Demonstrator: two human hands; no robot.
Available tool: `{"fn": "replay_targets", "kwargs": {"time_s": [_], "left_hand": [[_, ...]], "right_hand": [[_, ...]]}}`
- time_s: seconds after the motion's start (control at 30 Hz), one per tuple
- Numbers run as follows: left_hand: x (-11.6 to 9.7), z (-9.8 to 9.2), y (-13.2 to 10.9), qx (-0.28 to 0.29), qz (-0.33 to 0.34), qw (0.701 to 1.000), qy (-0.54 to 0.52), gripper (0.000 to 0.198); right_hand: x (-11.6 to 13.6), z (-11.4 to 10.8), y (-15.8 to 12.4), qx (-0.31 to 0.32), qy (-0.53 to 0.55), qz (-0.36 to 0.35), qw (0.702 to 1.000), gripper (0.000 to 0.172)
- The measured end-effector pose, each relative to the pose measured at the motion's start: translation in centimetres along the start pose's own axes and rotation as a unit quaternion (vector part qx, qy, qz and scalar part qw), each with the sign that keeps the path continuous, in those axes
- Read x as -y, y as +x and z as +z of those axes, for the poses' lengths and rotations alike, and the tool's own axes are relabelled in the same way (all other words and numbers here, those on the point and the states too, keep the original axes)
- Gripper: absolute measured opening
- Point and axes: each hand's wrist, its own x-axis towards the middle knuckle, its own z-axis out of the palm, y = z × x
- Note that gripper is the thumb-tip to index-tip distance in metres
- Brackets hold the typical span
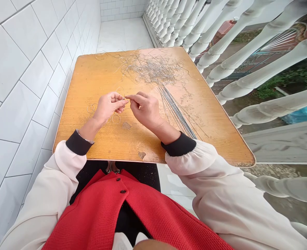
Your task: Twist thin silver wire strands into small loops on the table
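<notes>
Over the middle of the wooden table (80, 83), my left hand (109, 106) pinches a thin looped wire (119, 91). My right hand (146, 108) is closed, its index finger and thumb at the same wire close to the left fingertips. The fingertips of both hands nearly touch. More bent wire loops (91, 108) lie beside and under my left hand. A bundle of straight wires (178, 113) lies to the right of my right hand. Behind it is a tangled heap of thin wires (155, 69).
A white tiled wall (25, 86) runs along the left. White balusters (243, 81) line the right side, with greenery beyond them. Small worn patches (142, 155) mark the tabletop near its front edge. My lap in a red garment (98, 208) is below the table edge.
</notes>
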Motion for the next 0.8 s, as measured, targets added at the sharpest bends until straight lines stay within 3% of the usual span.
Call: {"fn": "replay_targets", "kwargs": {"time_s": [0.17, 0.27, 0.37, 0.47, 0.63, 0.8], "left_hand": [[0.1, 0.2, -0.1, -0.006, 0.021, 1.0, 0.006, 0.029], [0.3, 0.1, 0.0, -0.019, 0.024, 1.0, 0.0, 0.028], [0.5, 0.0, 0.2, -0.062, 0.047, 0.997, -0.012, 0.026], [0.8, -0.1, 0.5, -0.099, 0.074, 0.992, -0.015, 0.023], [1.0, 0.1, 0.4, -0.098, 0.075, 0.992, -0.015, 0.024], [0.4, -0.2, 0.2, -0.05, 0.005, 0.993, -0.105, 0.031]], "right_hand": [[0.3, 0.2, 0.0, 0.014, -0.012, 0.007, 1.0, 0.025], [0.8, 0.1, 0.1, 0.01, 0.105, 0.072, 0.992, 0.018], [1.5, -0.1, 0.2, 0.029, 0.286, 0.191, 0.938, 0.037], [2.1, -0.3, 0.2, 0.086, 0.371, 0.26, 0.887, 0.05], [2.0, -0.1, 0.3, 0.113, 0.397, 0.265, 0.871, 0.047], [1.7, -0.1, 0.1, 0.121, 0.429, 0.212, 0.87, 0.038]]}}
